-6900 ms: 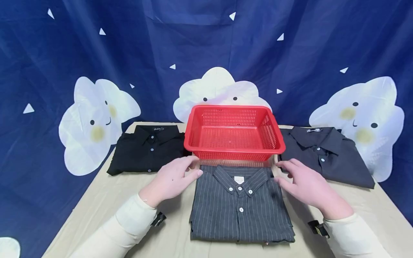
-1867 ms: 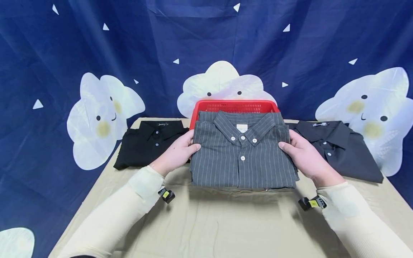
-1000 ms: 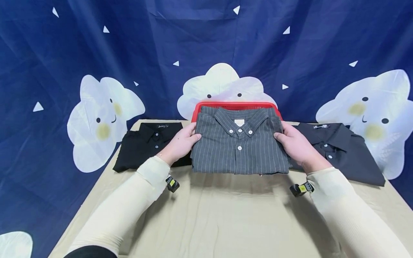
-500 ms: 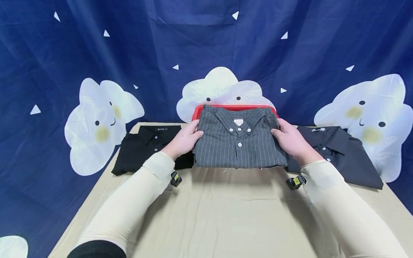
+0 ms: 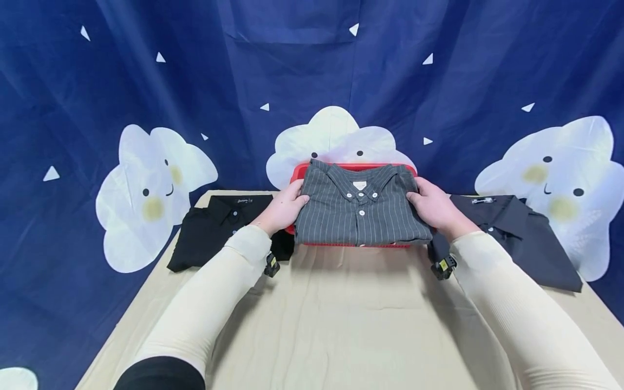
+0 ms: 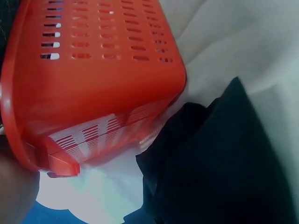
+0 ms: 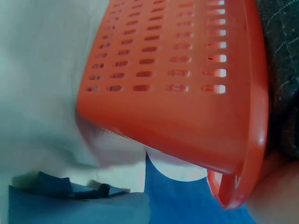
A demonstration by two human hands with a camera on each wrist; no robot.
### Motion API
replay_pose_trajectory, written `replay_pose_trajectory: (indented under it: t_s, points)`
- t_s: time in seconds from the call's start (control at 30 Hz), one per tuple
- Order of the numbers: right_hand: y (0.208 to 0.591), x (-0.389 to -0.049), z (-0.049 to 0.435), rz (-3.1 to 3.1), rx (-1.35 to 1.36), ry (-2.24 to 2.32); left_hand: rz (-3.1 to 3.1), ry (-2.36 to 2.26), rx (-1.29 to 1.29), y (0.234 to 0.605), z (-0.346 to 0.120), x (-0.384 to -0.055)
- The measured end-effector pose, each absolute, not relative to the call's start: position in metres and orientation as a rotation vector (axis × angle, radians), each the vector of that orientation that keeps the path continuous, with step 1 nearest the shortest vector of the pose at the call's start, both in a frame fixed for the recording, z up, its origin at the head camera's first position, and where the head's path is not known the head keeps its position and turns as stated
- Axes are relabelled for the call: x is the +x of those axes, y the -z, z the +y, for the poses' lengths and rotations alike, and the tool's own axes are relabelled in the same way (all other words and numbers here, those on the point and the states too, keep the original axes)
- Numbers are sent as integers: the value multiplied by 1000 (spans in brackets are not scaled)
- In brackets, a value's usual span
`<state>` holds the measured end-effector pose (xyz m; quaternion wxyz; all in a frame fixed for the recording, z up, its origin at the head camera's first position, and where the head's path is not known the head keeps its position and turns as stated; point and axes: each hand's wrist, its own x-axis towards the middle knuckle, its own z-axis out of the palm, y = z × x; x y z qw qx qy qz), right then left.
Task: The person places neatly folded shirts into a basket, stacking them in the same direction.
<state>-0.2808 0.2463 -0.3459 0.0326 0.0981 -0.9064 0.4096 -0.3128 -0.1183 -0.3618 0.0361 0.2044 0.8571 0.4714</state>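
A folded dark grey pinstriped shirt (image 5: 358,216) with white buttons lies level across the top of the red plastic basket (image 5: 298,172), covering most of its opening. My left hand (image 5: 284,205) pinches the shirt's left side, thumb on top and fingers beneath. The right hand (image 5: 432,206) grips the opposite side in the same way. In the left wrist view the basket's slotted wall (image 6: 93,70) fills the upper left, with a hand at its rim. From the right wrist, the striped cloth (image 7: 282,60) shows above the basket's rim (image 7: 258,107).
A folded black shirt (image 5: 200,238) lies left of the basket, partly behind the left forearm. On the right is a folded dark grey shirt (image 5: 531,244). A beige cloth covers the table (image 5: 361,325); a blue cloud-printed curtain (image 5: 312,59) hangs behind.
Both hands have lifted the pinstriped shirt from the table in front and carried it forward over the basket. Over the last second it has moved slightly farther away and lower.
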Motion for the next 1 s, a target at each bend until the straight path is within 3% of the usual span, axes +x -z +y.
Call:
replay_pose_trajectory:
  t_s: [0.37, 1.0]
  points:
    - [341, -309, 249, -2839, 259, -1203, 2757, -1304, 613, 363, -107, -341]
    - [364, -332, 240, -2819, 214, -925, 2913, -1128, 524, 371, -96, -356]
